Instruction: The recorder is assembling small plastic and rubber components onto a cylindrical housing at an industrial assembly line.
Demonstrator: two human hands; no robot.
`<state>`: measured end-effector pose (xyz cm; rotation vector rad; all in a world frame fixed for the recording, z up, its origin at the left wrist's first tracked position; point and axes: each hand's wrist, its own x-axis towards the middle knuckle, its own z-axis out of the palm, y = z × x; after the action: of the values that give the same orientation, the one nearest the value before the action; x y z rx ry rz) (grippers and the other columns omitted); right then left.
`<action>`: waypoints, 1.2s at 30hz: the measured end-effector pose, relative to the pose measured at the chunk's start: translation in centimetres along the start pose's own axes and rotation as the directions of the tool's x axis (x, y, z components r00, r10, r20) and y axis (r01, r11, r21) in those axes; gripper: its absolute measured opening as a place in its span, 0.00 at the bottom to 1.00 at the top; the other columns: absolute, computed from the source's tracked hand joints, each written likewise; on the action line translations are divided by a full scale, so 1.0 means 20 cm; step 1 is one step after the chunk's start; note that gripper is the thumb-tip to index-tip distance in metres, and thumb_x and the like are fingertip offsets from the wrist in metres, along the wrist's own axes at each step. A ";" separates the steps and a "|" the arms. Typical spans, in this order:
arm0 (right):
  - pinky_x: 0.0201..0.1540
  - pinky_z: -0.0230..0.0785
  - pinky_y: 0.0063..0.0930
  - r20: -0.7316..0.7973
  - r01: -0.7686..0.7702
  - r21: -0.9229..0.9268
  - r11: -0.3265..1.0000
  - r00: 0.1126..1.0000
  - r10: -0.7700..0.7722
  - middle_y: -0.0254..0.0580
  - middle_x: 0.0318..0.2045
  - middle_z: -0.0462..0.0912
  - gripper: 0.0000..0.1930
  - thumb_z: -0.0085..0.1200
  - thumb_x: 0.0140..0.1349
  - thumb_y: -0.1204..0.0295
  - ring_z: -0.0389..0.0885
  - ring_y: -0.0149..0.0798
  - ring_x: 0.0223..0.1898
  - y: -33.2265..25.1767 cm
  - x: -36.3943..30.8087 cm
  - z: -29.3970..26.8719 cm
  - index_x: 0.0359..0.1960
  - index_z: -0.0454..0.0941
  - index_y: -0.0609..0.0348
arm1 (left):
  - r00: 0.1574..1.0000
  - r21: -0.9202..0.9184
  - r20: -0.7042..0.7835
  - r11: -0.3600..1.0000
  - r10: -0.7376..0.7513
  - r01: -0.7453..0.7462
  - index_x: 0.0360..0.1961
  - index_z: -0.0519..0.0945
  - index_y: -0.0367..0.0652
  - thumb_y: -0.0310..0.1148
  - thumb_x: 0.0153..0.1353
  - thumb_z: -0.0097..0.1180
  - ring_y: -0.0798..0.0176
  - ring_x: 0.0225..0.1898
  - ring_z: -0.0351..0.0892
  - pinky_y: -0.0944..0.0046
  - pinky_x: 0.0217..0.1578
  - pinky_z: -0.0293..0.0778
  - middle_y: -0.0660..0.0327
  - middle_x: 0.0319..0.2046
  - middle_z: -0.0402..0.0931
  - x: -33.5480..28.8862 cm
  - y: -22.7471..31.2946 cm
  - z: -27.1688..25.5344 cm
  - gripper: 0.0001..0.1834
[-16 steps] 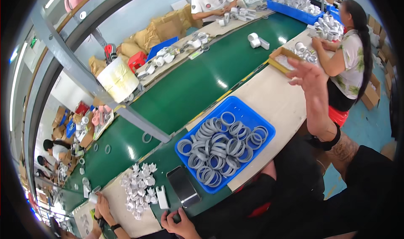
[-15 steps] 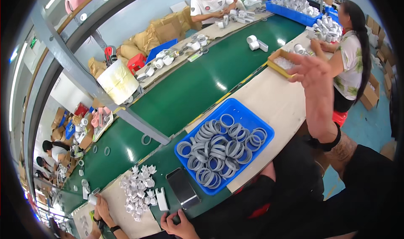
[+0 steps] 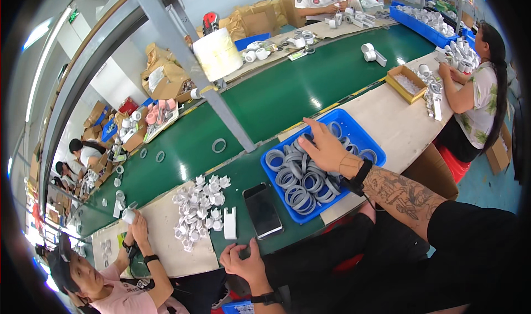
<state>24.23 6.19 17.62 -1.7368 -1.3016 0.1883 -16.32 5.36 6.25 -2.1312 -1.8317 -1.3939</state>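
My right hand (image 3: 326,148) reaches over a blue tray (image 3: 377,148), its fingers stretched out and thumb apart. Beneath it lie grey rings (image 3: 301,199), heaped in the tray; the hand covers some of them. I see nothing held in it, though whether the fingers touch a ring I cannot tell. At the near table edge rests my left hand (image 3: 243,263), empty, fingers loosely bent and thumb apart. A black phone (image 3: 262,210) and a small white forked part (image 3: 229,223) lie just beyond it. Left of these is a pile of white plastic pieces (image 3: 199,209).
A green conveyor belt (image 3: 276,101) runs beyond the table, with loose rings (image 3: 219,145) on it. A grey metal post (image 3: 227,112) stands at the table's far edge. Co-workers sit at left and right; a yellow box (image 3: 406,85) of clear parts is near the right one.
My right hand has come down from its raised place onto the tray's rings. The view has shifted, bringing the co-worker at lower left further into sight. My left hand stays by the table edge.
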 end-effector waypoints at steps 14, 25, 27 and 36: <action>0.61 0.76 0.37 -0.184 0.093 0.183 0.979 0.981 -0.059 0.54 0.64 0.81 0.26 0.54 0.84 0.63 0.82 0.42 0.55 0.09 -0.19 -0.52 0.75 0.71 0.64 | 0.999 -0.012 0.048 1.000 -0.015 0.016 0.28 0.85 0.47 0.38 0.49 0.88 0.48 0.55 0.80 0.44 0.53 0.74 0.60 0.45 0.83 0.00 0.04 -0.02 0.19; 0.66 0.65 0.37 -0.440 0.211 0.202 0.957 0.892 -0.104 0.43 0.62 0.77 0.36 0.44 0.81 0.42 0.72 0.38 0.57 -0.11 -0.43 -0.83 0.70 0.72 0.66 | 0.997 0.009 0.025 0.997 -0.072 0.072 0.28 0.85 0.52 0.37 0.51 0.85 0.51 0.59 0.78 0.42 0.59 0.67 0.65 0.47 0.85 0.01 0.07 -0.02 0.15; 0.70 0.65 0.42 -0.633 0.537 0.030 0.843 0.663 -0.400 0.52 0.70 0.76 0.45 0.45 0.78 0.30 0.75 0.43 0.62 -0.30 -0.34 -0.96 0.73 0.70 0.63 | 0.993 -0.001 0.080 0.997 -0.083 0.083 0.28 0.85 0.52 0.36 0.52 0.83 0.51 0.60 0.78 0.42 0.60 0.66 0.65 0.47 0.85 0.01 0.07 -0.01 0.14; 0.77 0.66 0.43 -0.149 0.346 0.317 0.883 0.938 -0.314 0.57 0.73 0.76 0.28 0.43 0.87 0.60 0.76 0.50 0.72 -0.43 -0.05 -0.14 0.78 0.68 0.67 | 0.997 0.059 0.062 0.998 -0.041 0.038 0.31 0.83 0.54 0.34 0.56 0.77 0.48 0.60 0.77 0.42 0.59 0.65 0.67 0.50 0.85 -0.01 0.04 0.01 0.11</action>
<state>19.61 3.73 25.20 -1.1987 -1.3838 0.1229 -15.57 5.11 6.48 -2.1467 -1.9216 -1.2783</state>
